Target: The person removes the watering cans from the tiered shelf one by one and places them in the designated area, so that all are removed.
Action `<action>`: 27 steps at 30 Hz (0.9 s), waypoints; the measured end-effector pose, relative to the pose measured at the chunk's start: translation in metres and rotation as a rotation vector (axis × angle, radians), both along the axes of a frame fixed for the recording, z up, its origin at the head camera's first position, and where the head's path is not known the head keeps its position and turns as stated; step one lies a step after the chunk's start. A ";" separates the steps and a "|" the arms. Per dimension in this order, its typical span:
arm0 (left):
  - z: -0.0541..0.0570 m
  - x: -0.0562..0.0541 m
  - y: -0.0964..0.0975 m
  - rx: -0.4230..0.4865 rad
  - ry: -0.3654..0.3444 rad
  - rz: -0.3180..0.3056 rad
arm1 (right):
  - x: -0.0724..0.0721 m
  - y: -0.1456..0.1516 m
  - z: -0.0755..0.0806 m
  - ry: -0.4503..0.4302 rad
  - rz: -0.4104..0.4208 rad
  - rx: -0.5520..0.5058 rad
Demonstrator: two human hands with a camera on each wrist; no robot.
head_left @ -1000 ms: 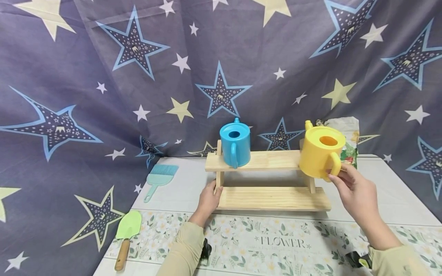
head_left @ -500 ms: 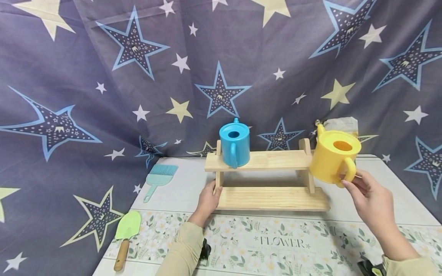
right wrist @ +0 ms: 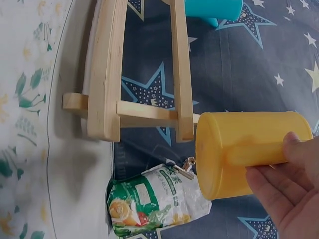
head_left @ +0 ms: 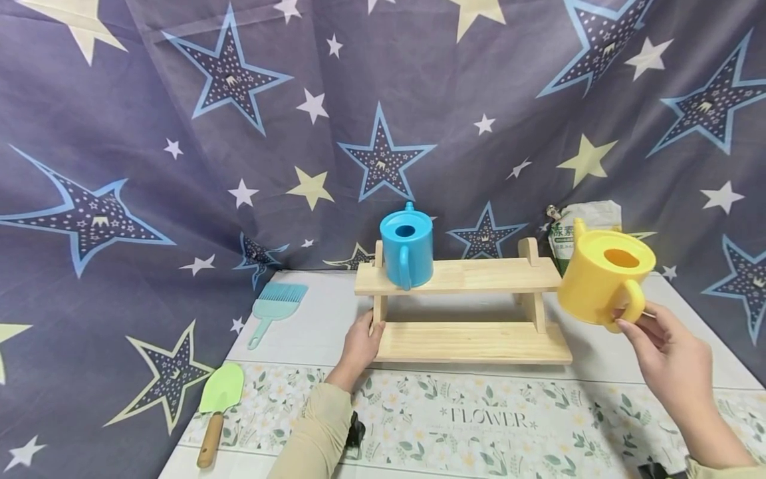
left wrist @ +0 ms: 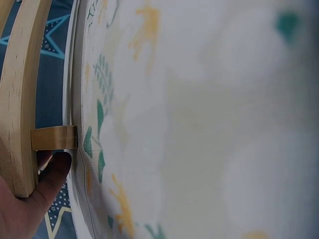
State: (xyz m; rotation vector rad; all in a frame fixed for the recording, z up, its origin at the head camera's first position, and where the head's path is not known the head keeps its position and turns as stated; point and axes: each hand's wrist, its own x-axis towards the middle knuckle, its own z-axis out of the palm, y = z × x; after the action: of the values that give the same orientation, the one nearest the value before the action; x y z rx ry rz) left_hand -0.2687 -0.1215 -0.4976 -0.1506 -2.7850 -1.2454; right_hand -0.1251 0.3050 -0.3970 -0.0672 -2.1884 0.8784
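My right hand [head_left: 676, 352] pinches the handle of a yellow watering can [head_left: 598, 283], held in the air just past the right end of a two-tier wooden stand [head_left: 473, 342]. In the right wrist view the yellow can [right wrist: 234, 149] hangs beside the end of the shelves, thumb and fingers on its handle. At the stand's left end my left hand [head_left: 359, 346] grips the lower shelf; the left wrist view shows its thumb by the wooden foot [left wrist: 55, 138]. A blue watering can [head_left: 408, 249] stands on the left of the upper shelf.
Behind the yellow can is a printed white and green bag [right wrist: 154, 199] with a clip. On the left lie a teal brush [head_left: 276, 306] and a green trowel [head_left: 220, 406] with a wooden handle. A starry curtain [head_left: 269, 166] hangs behind the table.
My right hand has carried the yellow watering can rightward, away from the upper shelf's right end, uncovering that end and part of the bag. The left hand stays on the stand.
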 end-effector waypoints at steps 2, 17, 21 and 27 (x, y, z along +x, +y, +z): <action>0.000 0.000 0.000 0.003 -0.002 -0.002 | 0.001 0.002 -0.001 -0.004 -0.013 0.000; 0.001 -0.001 0.000 0.012 0.003 -0.003 | 0.004 0.018 -0.012 -0.095 -0.059 0.000; 0.001 0.000 0.000 0.012 -0.002 -0.001 | 0.004 0.022 -0.017 -0.120 -0.054 0.007; 0.001 -0.001 0.001 0.005 -0.009 0.005 | 0.003 0.026 -0.024 -0.134 -0.043 0.018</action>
State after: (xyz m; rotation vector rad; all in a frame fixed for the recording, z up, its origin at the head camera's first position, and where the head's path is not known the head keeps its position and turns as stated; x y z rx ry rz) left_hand -0.2695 -0.1209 -0.4970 -0.1375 -2.7875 -1.2554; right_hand -0.1217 0.3312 -0.4212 -0.1680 -2.3097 0.8520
